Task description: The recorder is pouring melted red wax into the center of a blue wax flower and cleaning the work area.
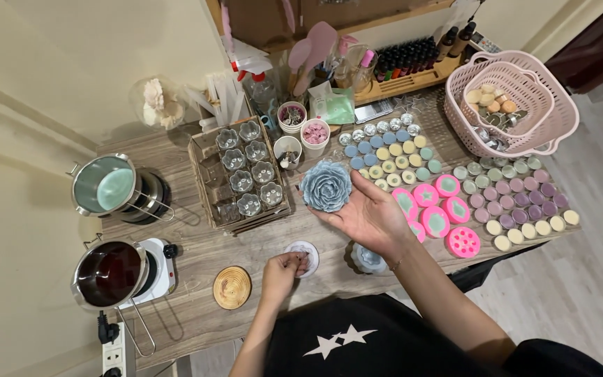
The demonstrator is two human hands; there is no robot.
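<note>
1. While the right hand [371,216] lies palm up, fingers spread, a blue rose-shaped candle [325,186] rests on its fingertips, unclamped, above the wooden table [197,307] near centre.
2. At seven o'clock from the rose, the left hand [282,271] pinches its fingertips together over a small white dish [306,255]; what they nip is too small to tell.
3. Judging by the scene, the rose is already cast and unmoulded and decoration looks barely begun. Rows of small round candles [518,202] at three o'clock look finished.
4. Room is tight: a tray of glass flower moulds [242,178] at nine o'clock, pink moulds [437,209] at three, a wooden coaster [232,287] at eight. The near table edge sits close at six.
</note>
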